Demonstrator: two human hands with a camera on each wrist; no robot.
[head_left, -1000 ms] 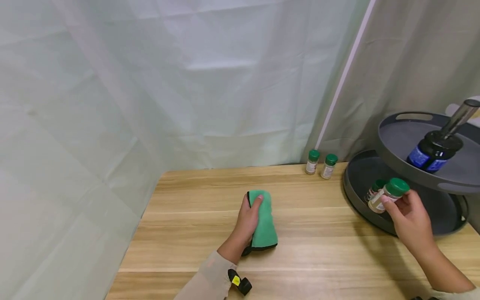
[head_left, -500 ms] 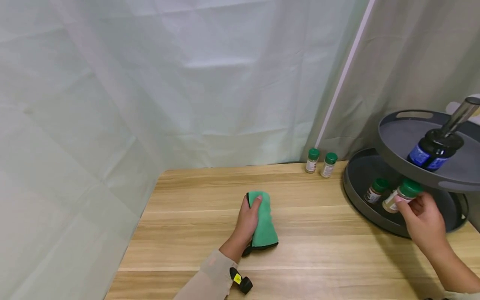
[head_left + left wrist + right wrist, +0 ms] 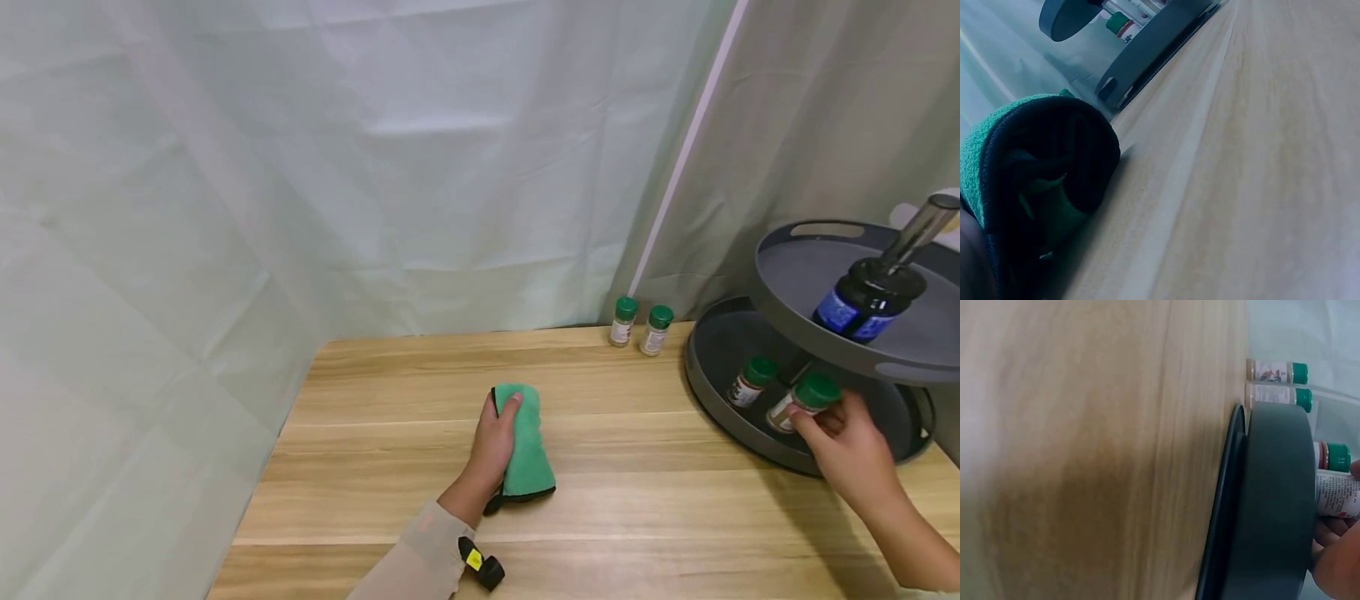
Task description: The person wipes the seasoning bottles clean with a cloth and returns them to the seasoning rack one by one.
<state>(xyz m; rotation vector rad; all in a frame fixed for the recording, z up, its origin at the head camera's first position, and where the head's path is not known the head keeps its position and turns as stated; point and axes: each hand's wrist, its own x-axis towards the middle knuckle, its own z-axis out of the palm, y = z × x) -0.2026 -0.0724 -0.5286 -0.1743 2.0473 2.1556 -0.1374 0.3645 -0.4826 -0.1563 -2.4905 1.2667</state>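
My left hand (image 3: 492,443) grips a folded green cloth (image 3: 529,450) with black edging, low on the wooden table. In the left wrist view the cloth (image 3: 1054,169) shows its rolled, open end. At the right, my right hand (image 3: 851,446) holds a green-capped spice jar (image 3: 816,392) between thumb and fingers, inside the lower tier (image 3: 701,375) of a dark two-tier round tray. Another spice jar (image 3: 752,382) stands just left of it on that tier. The right wrist view shows the held jar's label (image 3: 1337,494) above the tray wall, its cap mostly hidden.
Two more green-capped spice jars (image 3: 623,322) (image 3: 656,331) stand at the table's back edge, left of the tray. On the upper tier (image 3: 795,258) sits a dark jar (image 3: 870,300) with a blue label, a grey cylinder rising over it. Pale curtains hang behind the table.
My right hand has moved right and down with the spice jar, away from the other jar on the lower tier. The left hand and cloth have stayed nearly still.
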